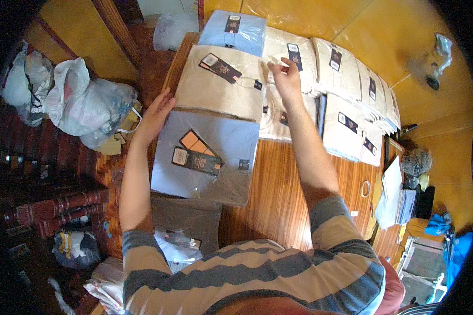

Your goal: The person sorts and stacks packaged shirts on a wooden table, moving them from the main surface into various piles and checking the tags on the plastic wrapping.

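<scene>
Folded garments in clear plastic bags with dark hang tags lie in stacks on a wooden table. My left hand (156, 114) rests against the left side of a beige packaged garment (194, 86), its fingers stretched out. Beside that package's right edge is my right hand (287, 79), fingers loosely bent and apart; I see nothing held in it. Nearer to me lies a blue-grey packaged garment (168, 178) with a dark and an orange tag. A light blue package (210, 31) sits at the far end of the row.
More beige packages (347, 79) are stacked along the back right of the wooden table (278, 199). White plastic bags (73, 100) stand to the left, near dark red carved wood (63, 205). Papers (391, 194) lie at the right end.
</scene>
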Available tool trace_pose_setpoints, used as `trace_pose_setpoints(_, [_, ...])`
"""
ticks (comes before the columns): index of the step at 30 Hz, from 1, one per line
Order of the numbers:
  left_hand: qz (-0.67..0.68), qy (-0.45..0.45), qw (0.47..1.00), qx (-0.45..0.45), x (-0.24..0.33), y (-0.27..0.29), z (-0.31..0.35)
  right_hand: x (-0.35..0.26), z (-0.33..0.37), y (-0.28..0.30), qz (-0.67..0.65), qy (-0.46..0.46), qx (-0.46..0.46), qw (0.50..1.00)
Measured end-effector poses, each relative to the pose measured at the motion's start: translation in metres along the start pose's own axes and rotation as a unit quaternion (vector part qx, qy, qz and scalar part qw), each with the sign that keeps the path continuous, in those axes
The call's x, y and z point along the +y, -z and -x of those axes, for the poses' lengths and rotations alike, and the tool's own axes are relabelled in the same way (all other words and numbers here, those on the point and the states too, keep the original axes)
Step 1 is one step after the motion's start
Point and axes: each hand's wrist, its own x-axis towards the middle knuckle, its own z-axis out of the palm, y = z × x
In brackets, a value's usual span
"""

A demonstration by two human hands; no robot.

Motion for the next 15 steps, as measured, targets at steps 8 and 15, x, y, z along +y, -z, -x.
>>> trace_pose_setpoints(8, [0.079,-0.125,0.987,0.067,0.018,0.018,0.120,-0.002,-0.122,-0.060,0.142,-0.117,-0.168,0.969])
trace_pose_setpoints(15, [0.135,-0.114,0.983,0.046,0.020,0.012,0.231,0.020,-0.188,-0.085,0.267,0.027,-0.151,0.951])
